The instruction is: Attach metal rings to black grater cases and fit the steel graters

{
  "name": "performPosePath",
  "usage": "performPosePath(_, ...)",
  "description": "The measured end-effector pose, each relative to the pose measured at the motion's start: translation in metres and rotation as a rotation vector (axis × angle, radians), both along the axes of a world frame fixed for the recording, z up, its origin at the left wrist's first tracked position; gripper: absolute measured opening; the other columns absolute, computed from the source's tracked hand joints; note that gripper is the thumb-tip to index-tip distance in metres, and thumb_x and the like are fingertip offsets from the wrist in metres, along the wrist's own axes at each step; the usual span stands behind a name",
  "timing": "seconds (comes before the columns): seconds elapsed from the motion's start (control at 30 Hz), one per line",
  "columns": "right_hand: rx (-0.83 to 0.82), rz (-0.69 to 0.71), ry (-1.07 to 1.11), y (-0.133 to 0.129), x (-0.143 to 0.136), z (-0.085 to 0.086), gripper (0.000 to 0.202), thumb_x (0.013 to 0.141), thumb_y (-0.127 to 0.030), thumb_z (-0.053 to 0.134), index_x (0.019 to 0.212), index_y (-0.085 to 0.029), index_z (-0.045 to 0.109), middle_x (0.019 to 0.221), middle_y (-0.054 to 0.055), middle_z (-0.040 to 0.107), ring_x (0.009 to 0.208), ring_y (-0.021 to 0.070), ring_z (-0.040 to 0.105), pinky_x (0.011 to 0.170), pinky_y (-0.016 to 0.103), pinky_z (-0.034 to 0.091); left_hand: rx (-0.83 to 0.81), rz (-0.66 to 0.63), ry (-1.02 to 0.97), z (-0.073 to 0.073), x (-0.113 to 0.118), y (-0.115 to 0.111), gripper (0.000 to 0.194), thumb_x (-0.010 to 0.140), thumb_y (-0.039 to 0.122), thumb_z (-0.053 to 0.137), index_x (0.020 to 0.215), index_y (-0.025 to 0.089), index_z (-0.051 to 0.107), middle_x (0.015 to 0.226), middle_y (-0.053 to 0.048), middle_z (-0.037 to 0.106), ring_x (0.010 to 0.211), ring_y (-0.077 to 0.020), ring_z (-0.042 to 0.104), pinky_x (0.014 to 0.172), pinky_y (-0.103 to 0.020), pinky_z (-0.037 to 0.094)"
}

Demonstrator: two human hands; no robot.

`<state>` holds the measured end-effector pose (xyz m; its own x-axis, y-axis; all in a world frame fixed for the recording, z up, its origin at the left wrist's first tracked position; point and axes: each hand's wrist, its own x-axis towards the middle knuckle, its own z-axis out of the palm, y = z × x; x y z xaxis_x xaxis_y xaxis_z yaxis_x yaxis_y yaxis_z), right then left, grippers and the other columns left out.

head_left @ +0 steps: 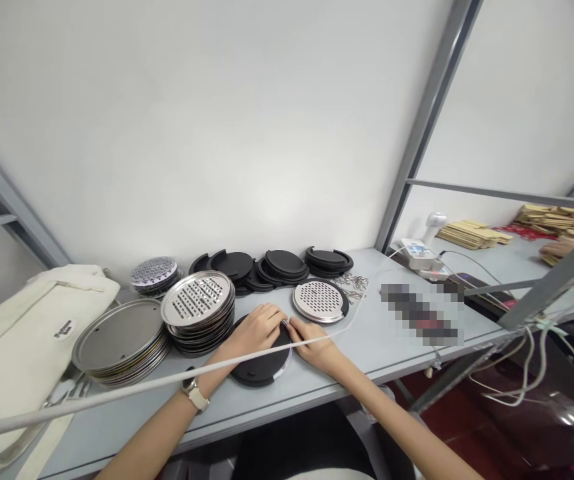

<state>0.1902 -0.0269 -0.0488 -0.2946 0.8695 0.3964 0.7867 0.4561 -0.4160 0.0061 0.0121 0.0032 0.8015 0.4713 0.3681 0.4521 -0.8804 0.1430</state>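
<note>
A round black disc-shaped piece [255, 372] lies at the table's front edge, with a pale rim showing on its right side. My left hand [261, 327] rests over its upper part, fingers bent together at the far right edge. Meeting it there, my right hand [311, 341] pinches with thumb and forefinger. Something small and shiny shows between the fingertips, too small to name. Just behind my right hand sits a round perforated metal grater plate [318, 300] with a black piece on its right edge. Small metal wire pieces [354, 285] lie scattered beyond it.
Stacks of grater plates [198, 300], round metal plates [119, 333] and black round pieces [283, 264] line the left and back. A cream bag [74, 300] lies far left. A white cable [167, 379] crosses in front. Shelf posts [427, 120] stand right; another person's hand [557, 250] is beyond.
</note>
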Motion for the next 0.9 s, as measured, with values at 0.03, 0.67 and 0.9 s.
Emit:
performPosePath(0.03, 0.002, 0.002, 0.008, -0.0004, -0.0001, 0.0003, 0.023, 0.097, -0.025, 0.034, 0.088, -0.017, 0.054, 0.066, 0.002, 0.058, 0.055, 0.0136, 0.05, 0.055, 0.026, 0.027, -0.01, -0.007, 0.0, 0.0, 0.0002, -0.0001, 0.014, 0.09, 0.01, 0.043, 0.095, 0.019, 0.053, 0.096, -0.005, 0.057, 0.093, -0.0202, 0.053, 0.086, -0.035, 0.045)
performPosePath(0.67, -0.021, 0.005, 0.024, -0.001, -0.0001, -0.0015, 0.022, 0.096, -0.027, 0.034, 0.088, -0.018, 0.052, 0.069, 0.004, 0.062, 0.057, 0.0157, 0.055, 0.055, 0.026, 0.03, 0.008, -0.064, 0.028, -0.0018, 0.0003, 0.0015, 0.014, 0.095, 0.017, 0.041, 0.091, 0.017, 0.054, 0.089, -0.005, 0.055, 0.086, -0.0191, 0.052, 0.081, -0.032, 0.045)
performPosePath(0.9, -0.031, -0.021, 0.017, -0.002, -0.0002, 0.0, 0.021, 0.096, -0.03, 0.034, 0.091, -0.018, 0.05, 0.069, 0.004, 0.062, 0.057, 0.017, 0.057, 0.054, 0.025, 0.032, 0.009, -0.069, 0.028, -0.0002, -0.001, 0.001, 0.018, 0.098, 0.019, 0.038, 0.092, 0.017, 0.055, 0.09, -0.005, 0.056, 0.087, -0.0184, 0.053, 0.083, -0.03, 0.044)
